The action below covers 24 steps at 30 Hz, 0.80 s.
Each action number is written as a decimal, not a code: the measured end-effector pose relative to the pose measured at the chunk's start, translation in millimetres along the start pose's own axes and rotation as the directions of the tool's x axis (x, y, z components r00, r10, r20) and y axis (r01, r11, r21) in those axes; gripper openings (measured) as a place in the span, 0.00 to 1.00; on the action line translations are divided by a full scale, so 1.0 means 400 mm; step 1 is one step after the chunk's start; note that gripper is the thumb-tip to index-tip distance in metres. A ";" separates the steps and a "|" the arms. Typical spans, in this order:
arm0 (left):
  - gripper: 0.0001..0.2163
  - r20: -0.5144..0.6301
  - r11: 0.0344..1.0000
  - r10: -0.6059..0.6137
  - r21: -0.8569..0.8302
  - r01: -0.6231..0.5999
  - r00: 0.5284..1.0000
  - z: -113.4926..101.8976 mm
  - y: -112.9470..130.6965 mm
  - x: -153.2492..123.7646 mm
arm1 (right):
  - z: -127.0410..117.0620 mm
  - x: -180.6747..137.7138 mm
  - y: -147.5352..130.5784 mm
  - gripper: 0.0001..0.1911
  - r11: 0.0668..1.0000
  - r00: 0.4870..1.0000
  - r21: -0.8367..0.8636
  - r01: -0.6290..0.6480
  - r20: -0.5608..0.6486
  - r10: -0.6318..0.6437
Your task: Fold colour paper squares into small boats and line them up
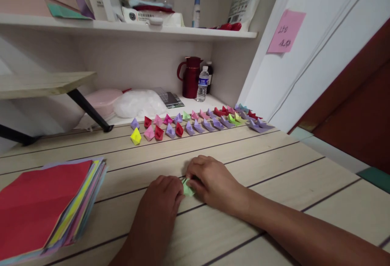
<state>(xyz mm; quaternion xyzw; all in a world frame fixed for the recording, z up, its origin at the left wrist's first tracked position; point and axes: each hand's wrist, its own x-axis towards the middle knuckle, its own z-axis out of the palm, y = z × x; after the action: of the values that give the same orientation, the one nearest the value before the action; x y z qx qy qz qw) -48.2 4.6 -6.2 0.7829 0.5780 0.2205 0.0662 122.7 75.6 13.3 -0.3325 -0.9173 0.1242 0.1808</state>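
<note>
Between my two hands is a small piece of folded light green paper [188, 188], close above or on the striped wooden table [243, 233]. My left hand [161, 201] grips its left side with curled fingers. On the other side my right hand [213, 182] pinches the paper between thumb and fingers. Much of the paper is hidden behind the fingertips, so its exact shape cannot be made out. Farther back, small folded paper boats stand in rows, among them a yellow one [135, 136] and a purple one [260, 125].
A stack of coloured paper sheets [45, 205], red on top, lies at the left. Behind the boats stand a dark red jug [191, 79] and a water bottle [202, 85], beside a white plastic bag [138, 103]. A black-legged wooden stand [48, 83] rises at the left.
</note>
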 end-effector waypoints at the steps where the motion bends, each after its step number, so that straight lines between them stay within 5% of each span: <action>1: 0.08 -0.010 0.999 0.036 0.023 -0.036 0.999 0.004 0.000 0.000 | 0.002 0.000 -0.003 0.02 1.000 1.000 -0.007 -0.019 -0.002 0.019; 5: 0.09 -0.029 0.998 0.041 0.051 -0.040 0.999 0.011 0.002 0.001 | 0.009 -0.002 0.002 0.03 1.000 1.000 -0.005 -0.017 -0.013 0.017; 8: 0.07 -0.034 1.000 -0.016 -0.022 0.015 0.999 0.007 0.003 0.002 | 0.001 -0.008 0.026 0.05 0.985 0.998 0.162 0.065 0.002 -0.067; 14: 0.07 -0.069 0.989 -0.089 -0.125 0.080 0.994 0.003 -0.007 -0.003 | -0.057 -0.025 0.061 0.25 0.902 0.975 0.420 0.103 0.138 -0.176; 24: 0.06 -0.056 0.979 -0.143 -0.154 0.133 0.988 0.014 -0.016 -0.015 | -0.038 -0.014 0.070 0.06 0.902 0.985 0.413 0.126 0.054 -0.162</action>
<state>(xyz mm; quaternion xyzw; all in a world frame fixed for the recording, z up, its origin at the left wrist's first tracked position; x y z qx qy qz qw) -53.0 1.9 -15.4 0.7259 0.6146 0.2843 0.1204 149.0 94.7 16.0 -0.2130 -0.9000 0.3137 0.2149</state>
